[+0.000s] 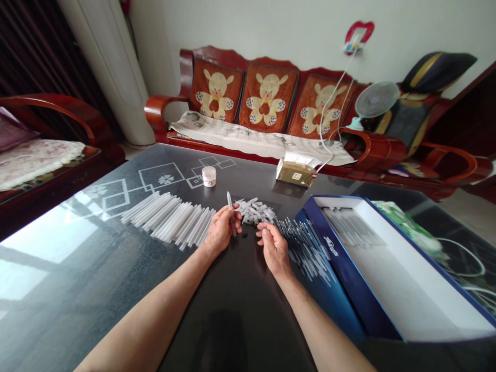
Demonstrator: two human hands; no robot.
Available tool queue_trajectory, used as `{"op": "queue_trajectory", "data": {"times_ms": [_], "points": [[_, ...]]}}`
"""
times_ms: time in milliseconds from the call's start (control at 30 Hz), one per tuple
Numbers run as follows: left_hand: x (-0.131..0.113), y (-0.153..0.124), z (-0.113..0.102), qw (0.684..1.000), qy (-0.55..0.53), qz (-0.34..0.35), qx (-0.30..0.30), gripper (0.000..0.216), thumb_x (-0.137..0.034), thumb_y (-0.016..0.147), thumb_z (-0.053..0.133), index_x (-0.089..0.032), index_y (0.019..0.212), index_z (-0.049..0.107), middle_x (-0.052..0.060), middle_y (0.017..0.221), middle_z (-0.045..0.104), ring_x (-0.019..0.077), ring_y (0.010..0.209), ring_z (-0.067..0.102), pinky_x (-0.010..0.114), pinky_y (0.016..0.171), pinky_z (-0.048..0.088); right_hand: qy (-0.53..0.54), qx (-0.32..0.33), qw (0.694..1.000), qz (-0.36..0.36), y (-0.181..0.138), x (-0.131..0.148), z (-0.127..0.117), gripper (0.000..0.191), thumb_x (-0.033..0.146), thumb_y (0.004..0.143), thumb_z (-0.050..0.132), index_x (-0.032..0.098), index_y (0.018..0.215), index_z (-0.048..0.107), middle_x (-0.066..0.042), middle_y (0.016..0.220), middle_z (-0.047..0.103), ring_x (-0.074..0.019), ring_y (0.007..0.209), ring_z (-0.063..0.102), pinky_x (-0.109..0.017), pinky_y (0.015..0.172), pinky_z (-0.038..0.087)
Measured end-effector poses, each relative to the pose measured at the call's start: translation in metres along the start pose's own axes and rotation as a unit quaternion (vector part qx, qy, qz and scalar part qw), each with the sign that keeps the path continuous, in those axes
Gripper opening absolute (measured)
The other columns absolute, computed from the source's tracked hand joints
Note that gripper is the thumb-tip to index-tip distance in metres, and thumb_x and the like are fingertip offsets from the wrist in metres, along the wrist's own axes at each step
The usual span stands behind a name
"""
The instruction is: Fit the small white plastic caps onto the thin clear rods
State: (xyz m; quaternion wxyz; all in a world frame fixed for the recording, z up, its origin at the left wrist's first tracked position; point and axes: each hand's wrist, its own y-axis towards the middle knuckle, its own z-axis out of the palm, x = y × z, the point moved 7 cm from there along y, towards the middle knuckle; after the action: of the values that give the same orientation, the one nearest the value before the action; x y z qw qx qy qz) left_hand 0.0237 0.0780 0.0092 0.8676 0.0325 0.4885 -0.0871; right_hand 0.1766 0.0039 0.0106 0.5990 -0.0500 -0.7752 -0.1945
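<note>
My left hand is closed round a thin pen-like tube that stands upright, tip up. My right hand rests on the dark glossy table with its fingers curled in a pinch; what it holds is too small to make out. Between and just beyond the hands lies a small heap of short clear caps. A row of white tubes lies left of my left hand. A spread of thin refills lies right of my right hand.
A large blue box with a white inside sits at the right with more thin pieces in it. A small round jar and a cardboard packet stand farther back. A red wooden sofa and a fan are behind the table.
</note>
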Motion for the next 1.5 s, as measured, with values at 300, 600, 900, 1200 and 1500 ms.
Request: {"op": "queue_trajectory", "data": {"times_ms": [300, 600, 900, 1200, 1500], "points": [[-0.029, -0.013, -0.004, 0.853, 0.401, 0.317, -0.109, 0.038, -0.042, 0.091, 0.048, -0.016, 0.115, 0.063, 0.002, 0.071, 0.066, 0.0136, 0.065, 0.062, 0.025, 0.069, 0.051, -0.073, -0.07, 0.989, -0.111, -0.005, 0.011, -0.01, 0.024, 0.024, 0.089, 0.044, 0.02, 0.105, 0.062, -0.009, 0.108, 0.064, -0.0189, 0.095, 0.064, -0.035, 0.081, 0.055], [-0.032, -0.014, -0.001, 0.818, 0.434, 0.363, -0.105, 0.036, -0.037, 0.095, 0.045, -0.015, 0.115, 0.064, 0.006, 0.087, 0.073, 0.0161, 0.079, 0.069, 0.026, 0.078, 0.054, -0.411, 0.102, 0.867, -0.262, 0.022, 0.037, 0.031, 0.038, 0.025, 0.089, 0.05, 0.016, 0.124, 0.06, -0.015, 0.143, 0.048, -0.0318, 0.132, 0.042, -0.054, 0.107, 0.035], [-0.029, -0.014, 0.002, 0.819, 0.442, 0.357, -0.084, 0.034, -0.034, 0.095, 0.046, -0.015, 0.116, 0.064, 0.007, 0.087, 0.073, 0.0147, 0.077, 0.069, 0.024, 0.075, 0.054, -0.394, 0.122, 0.868, -0.276, -0.006, 0.025, 0.018, 0.035, 0.02, 0.092, 0.043, 0.017, 0.123, 0.059, -0.013, 0.137, 0.054, -0.028, 0.129, 0.046, -0.05, 0.106, 0.036], [-0.029, -0.018, 0.008, 0.805, 0.458, 0.375, -0.035, 0.031, -0.032, 0.095, 0.045, -0.018, 0.116, 0.063, 0.007, 0.099, 0.073, 0.017, 0.086, 0.069, 0.027, 0.082, 0.054, -0.259, -0.05, 0.923, -0.28, -0.001, 0.027, -0.018, 0.031, 0.017, 0.089, 0.04, 0.02, 0.107, 0.065, -0.011, 0.109, 0.065, -0.0224, 0.105, 0.061, -0.04, 0.095, 0.049], [-0.028, -0.019, 0.011, 0.797, 0.476, 0.37, -0.029, 0.031, -0.031, 0.096, 0.045, -0.018, 0.117, 0.063, 0.007, 0.1, 0.072, 0.0166, 0.088, 0.069, 0.026, 0.083, 0.054, -0.323, -0.044, 0.911, -0.251, 0.004, 0.024, -0.015, 0.019, 0.024, 0.083, 0.054, 0.018, 0.095, 0.068, -0.01, 0.095, 0.064, -0.024, 0.093, 0.061, -0.038, 0.086, 0.049]]}}
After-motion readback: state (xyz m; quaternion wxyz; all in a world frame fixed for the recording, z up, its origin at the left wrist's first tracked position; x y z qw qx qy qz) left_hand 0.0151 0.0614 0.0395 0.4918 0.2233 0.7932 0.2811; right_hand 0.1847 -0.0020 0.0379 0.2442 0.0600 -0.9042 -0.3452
